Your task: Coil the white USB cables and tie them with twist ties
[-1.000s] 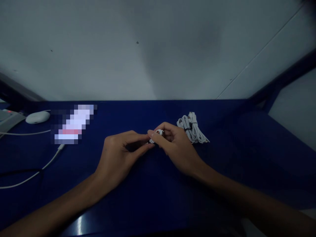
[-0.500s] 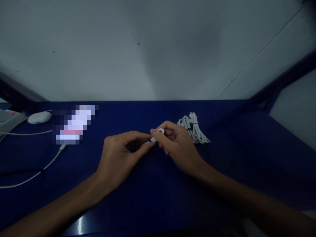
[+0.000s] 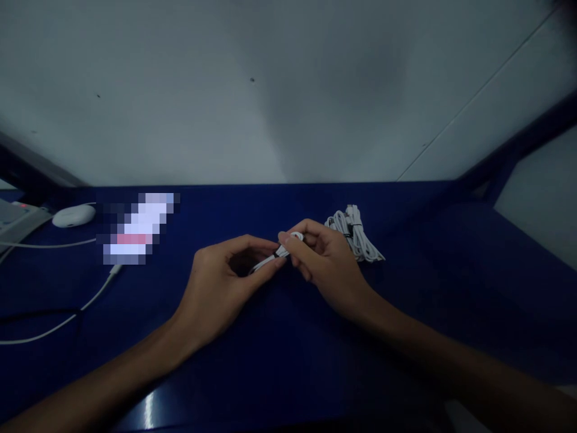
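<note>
L hand [image 3: 220, 270] & R hand [image 3: 331, 258] almost meet, both pinching one white cable bundle [image 3: 265, 262] btwn thumbs & fingers, mid-view over the blue surface [image 3: 288, 349]. Bundle's thin, coiled lengthwise, w/ a dark tie [image 3: 277, 254] approx. midway, loops at R end. Other white bundles [image 3: 359, 237], also dark-tied, lie just past R hand. Far L: pixelated bright screen [image 3: 139, 228], white cord [image 3: 94, 293], rounded white item [image 3: 74, 215], poss. a case, inside hidden.
</note>
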The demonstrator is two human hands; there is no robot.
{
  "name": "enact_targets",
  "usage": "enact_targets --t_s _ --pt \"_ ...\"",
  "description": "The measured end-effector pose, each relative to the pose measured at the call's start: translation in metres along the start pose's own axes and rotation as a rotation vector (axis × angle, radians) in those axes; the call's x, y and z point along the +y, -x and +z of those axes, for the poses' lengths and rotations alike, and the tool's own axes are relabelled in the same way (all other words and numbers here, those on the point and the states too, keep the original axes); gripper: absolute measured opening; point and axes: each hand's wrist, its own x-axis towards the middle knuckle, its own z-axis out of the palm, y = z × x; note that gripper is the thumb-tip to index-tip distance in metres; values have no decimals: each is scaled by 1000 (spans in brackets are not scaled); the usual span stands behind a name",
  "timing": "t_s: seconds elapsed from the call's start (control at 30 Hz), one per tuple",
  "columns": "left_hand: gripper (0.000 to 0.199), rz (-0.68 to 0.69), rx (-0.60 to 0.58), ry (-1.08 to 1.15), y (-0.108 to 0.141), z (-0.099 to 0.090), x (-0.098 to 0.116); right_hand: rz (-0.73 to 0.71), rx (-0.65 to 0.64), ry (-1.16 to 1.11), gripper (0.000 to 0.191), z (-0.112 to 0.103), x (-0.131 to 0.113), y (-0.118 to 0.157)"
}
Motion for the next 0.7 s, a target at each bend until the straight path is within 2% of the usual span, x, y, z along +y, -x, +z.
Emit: enact_targets --t_s 0.17,0.47,0.7 --pt "18 0 -14 2 0 0 0 -35 25 -35 26 1 -2 2" --pt "12 34 15 -67 -1 -1 -1 -32 -8 0 31 0 0 3" --pt "10 44 22 -96 -1 -1 0 -57 -23 -21 25 0 -1 2"
